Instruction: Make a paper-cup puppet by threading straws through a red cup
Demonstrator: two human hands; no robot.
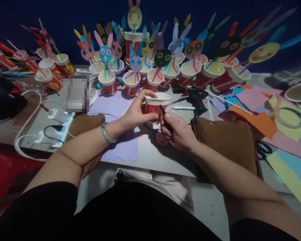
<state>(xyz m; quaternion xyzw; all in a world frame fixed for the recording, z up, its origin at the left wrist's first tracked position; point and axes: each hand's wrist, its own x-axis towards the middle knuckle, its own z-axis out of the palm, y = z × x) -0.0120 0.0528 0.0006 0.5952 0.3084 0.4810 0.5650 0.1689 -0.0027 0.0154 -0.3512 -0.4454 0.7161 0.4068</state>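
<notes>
Held in my left hand (137, 112) is a red paper cup (151, 107) with a white rim; the thumb lies along its near side and the fingers reach over the rim, which looks squeezed oval. My right hand (178, 130) is closed around a slim dark pointed tool (165, 117), its tip up against the cup's right side. Whether that tool is a knife or a pen I cannot tell. Just below the hands, a pink round paper face (162, 138) lies on the table. Behind the cup are a white marker (183, 108) and a black glue gun (198, 100).
Several red cups with paper rabbit heads on straws (135, 63) line the back. Brown cushions (225, 140) lie under my forearms. A power strip (65, 129) with cables is at left, a purple sheet (122, 147) near centre. Coloured paper (261, 124), a tape roll (291, 116) and scissors (264, 150) are right.
</notes>
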